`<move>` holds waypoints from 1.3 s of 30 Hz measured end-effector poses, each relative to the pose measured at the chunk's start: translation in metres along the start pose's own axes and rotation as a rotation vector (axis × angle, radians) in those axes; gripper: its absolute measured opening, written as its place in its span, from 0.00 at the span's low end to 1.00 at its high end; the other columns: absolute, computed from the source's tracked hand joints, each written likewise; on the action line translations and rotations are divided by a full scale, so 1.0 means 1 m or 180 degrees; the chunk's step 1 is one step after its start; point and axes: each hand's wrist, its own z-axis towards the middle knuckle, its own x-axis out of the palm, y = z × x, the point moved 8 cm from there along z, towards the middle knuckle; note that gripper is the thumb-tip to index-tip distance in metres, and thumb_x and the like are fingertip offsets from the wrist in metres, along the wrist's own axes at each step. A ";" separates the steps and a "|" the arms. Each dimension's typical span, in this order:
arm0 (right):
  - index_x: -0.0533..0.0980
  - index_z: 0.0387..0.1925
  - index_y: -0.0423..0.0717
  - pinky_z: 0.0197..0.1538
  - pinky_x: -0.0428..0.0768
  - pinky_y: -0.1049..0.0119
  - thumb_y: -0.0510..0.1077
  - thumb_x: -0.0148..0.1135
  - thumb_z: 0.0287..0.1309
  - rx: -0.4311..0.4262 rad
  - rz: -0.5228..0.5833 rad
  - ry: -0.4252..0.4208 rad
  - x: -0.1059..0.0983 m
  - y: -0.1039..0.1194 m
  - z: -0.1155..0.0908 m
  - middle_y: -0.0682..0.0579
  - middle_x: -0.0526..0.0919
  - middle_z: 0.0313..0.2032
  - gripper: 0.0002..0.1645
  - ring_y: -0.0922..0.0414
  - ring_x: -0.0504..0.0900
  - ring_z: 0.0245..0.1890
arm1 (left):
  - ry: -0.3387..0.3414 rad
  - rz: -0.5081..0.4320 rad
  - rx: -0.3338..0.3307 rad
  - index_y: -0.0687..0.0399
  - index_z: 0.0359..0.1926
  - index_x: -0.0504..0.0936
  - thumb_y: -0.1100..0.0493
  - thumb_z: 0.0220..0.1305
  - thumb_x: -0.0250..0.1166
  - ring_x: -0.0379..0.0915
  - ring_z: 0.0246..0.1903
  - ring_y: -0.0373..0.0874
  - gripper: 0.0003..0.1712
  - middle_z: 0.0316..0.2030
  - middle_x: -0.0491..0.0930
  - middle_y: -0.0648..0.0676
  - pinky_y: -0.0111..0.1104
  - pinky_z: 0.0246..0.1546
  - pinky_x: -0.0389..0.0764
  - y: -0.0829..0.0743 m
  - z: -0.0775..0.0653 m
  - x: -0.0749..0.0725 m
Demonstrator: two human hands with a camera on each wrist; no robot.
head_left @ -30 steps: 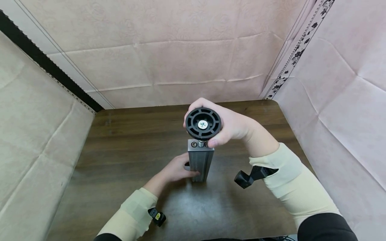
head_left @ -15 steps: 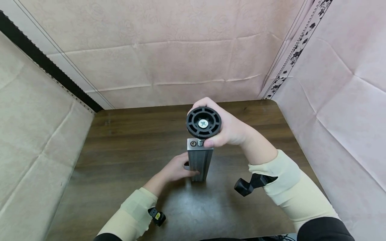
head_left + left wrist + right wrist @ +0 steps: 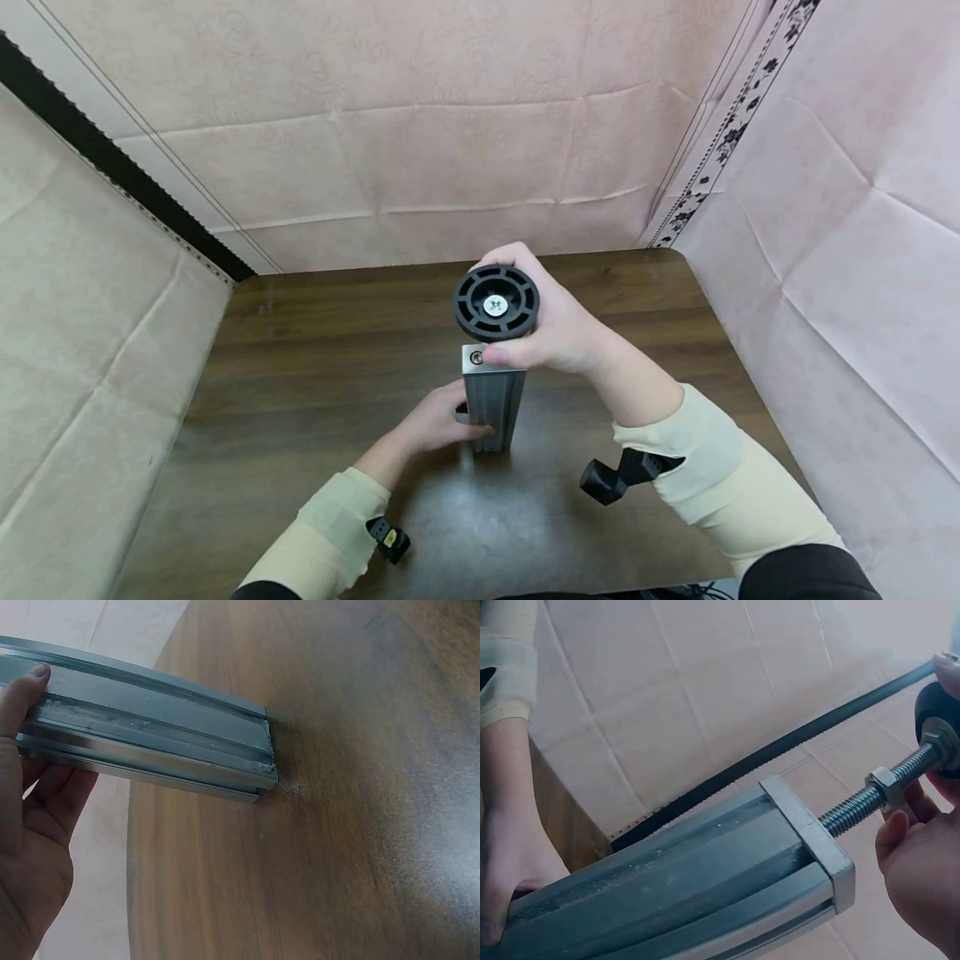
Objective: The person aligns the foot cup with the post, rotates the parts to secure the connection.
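Note:
An aluminium extrusion profile (image 3: 495, 408) stands upright on the table, its lower end on the wood. My left hand (image 3: 438, 423) grips it from the left, thumb on the front face in the left wrist view. A metal end plate (image 3: 814, 840) caps the top, and a threaded rod (image 3: 851, 814) with a hex nut (image 3: 885, 787) comes out of it. At the rod's far end is the black round levelling foot (image 3: 495, 333), a cross-head screw in its middle. My right hand (image 3: 562, 333) holds the foot by its rim; the thumb hides one plate screw in the head view.
The brown wooden table (image 3: 315, 367) lies under both hands. Pale patterned cloth (image 3: 465, 158) hangs behind and on both sides. Small black cameras (image 3: 600, 482) are strapped to both wrists, and dark cables (image 3: 705, 592) show at the front edge.
My right hand has swung round the foot, its thumb moving left across the end plate and its wrist coming nearer. The foot has shifted slightly left. The left hand keeps its grip.

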 end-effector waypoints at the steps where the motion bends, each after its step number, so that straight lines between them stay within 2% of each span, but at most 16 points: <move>1: 0.55 0.50 0.27 0.45 0.72 0.67 0.56 0.76 0.38 -0.0030 -0.0046 -0.0033 0.000 0.001 0.000 0.50 0.73 0.43 0.53 0.57 0.74 0.40 | 0.0006 -0.0011 0.0002 0.47 0.59 0.73 0.53 0.53 0.71 0.70 0.53 0.40 0.31 0.54 0.75 0.46 0.40 0.52 0.72 0.000 0.000 0.000; 5: 0.57 0.50 0.28 0.47 0.71 0.66 0.58 0.75 0.39 -0.0105 -0.0251 -0.0161 0.000 0.003 -0.001 0.50 0.74 0.42 0.52 0.56 0.73 0.41 | 0.0015 -0.0016 0.0006 0.47 0.59 0.73 0.53 0.53 0.71 0.70 0.54 0.40 0.31 0.54 0.75 0.46 0.40 0.53 0.71 0.000 0.000 0.000; 11: 0.58 0.51 0.31 0.48 0.70 0.65 0.54 0.74 0.41 -0.0137 -0.0484 -0.0288 0.001 0.005 -0.004 0.46 0.73 0.44 0.47 0.54 0.73 0.41 | -0.0010 0.0027 -0.0009 0.47 0.58 0.74 0.53 0.53 0.71 0.69 0.54 0.39 0.30 0.54 0.75 0.46 0.39 0.54 0.70 0.001 0.000 -0.001; 19: 0.60 0.51 0.34 0.50 0.69 0.65 0.46 0.74 0.39 0.0017 -0.0717 -0.0629 0.000 0.005 -0.008 0.45 0.74 0.44 0.42 0.54 0.74 0.43 | -0.0041 0.0059 0.0006 0.46 0.57 0.75 0.52 0.53 0.71 0.69 0.54 0.37 0.29 0.54 0.75 0.45 0.38 0.54 0.70 0.001 0.000 -0.002; 21: 0.59 0.52 0.35 0.49 0.69 0.65 0.48 0.74 0.39 0.0062 -0.0723 -0.0737 0.000 0.005 -0.010 0.46 0.74 0.44 0.44 0.54 0.74 0.42 | -0.0031 0.0049 0.0000 0.45 0.57 0.74 0.52 0.53 0.71 0.69 0.54 0.37 0.29 0.54 0.75 0.44 0.38 0.54 0.70 0.002 0.000 -0.001; 25: 0.58 0.52 0.35 0.49 0.69 0.64 0.61 0.72 0.40 0.0072 -0.0727 -0.0902 0.002 0.003 -0.013 0.46 0.75 0.43 0.49 0.55 0.73 0.42 | 0.0018 0.0004 -0.0028 0.44 0.59 0.73 0.51 0.54 0.70 0.68 0.55 0.37 0.30 0.56 0.74 0.43 0.38 0.54 0.70 0.003 -0.001 0.000; 27: 0.58 0.52 0.36 0.48 0.69 0.65 0.64 0.71 0.40 0.0069 -0.0705 -0.0959 0.003 0.003 -0.014 0.47 0.75 0.43 0.50 0.55 0.73 0.42 | 0.0041 -0.0001 -0.0054 0.43 0.59 0.73 0.51 0.54 0.70 0.67 0.56 0.36 0.30 0.56 0.73 0.43 0.37 0.55 0.69 0.004 -0.001 0.001; 35: 0.57 0.52 0.34 0.45 0.72 0.68 0.50 0.73 0.40 0.0005 -0.0789 -0.1167 0.004 0.004 -0.017 0.47 0.74 0.43 0.45 0.56 0.74 0.41 | 0.0071 -0.0063 -0.0032 0.40 0.59 0.73 0.52 0.55 0.69 0.66 0.56 0.33 0.29 0.57 0.72 0.40 0.35 0.55 0.68 0.004 -0.001 0.002; 37: 0.57 0.52 0.34 0.45 0.72 0.68 0.50 0.73 0.40 -0.0007 -0.0805 -0.1210 0.004 0.004 -0.018 0.46 0.73 0.43 0.45 0.56 0.74 0.41 | 0.0074 -0.0072 -0.0024 0.40 0.59 0.73 0.52 0.55 0.70 0.66 0.56 0.33 0.29 0.56 0.72 0.40 0.35 0.55 0.69 0.004 0.000 0.002; 39: 0.56 0.52 0.34 0.45 0.72 0.68 0.54 0.73 0.41 -0.0004 -0.0819 -0.1237 0.005 0.005 -0.018 0.45 0.73 0.44 0.47 0.56 0.74 0.41 | 0.0081 -0.0074 -0.0032 0.41 0.59 0.73 0.53 0.55 0.70 0.66 0.56 0.33 0.29 0.56 0.72 0.40 0.35 0.55 0.69 0.004 0.000 0.002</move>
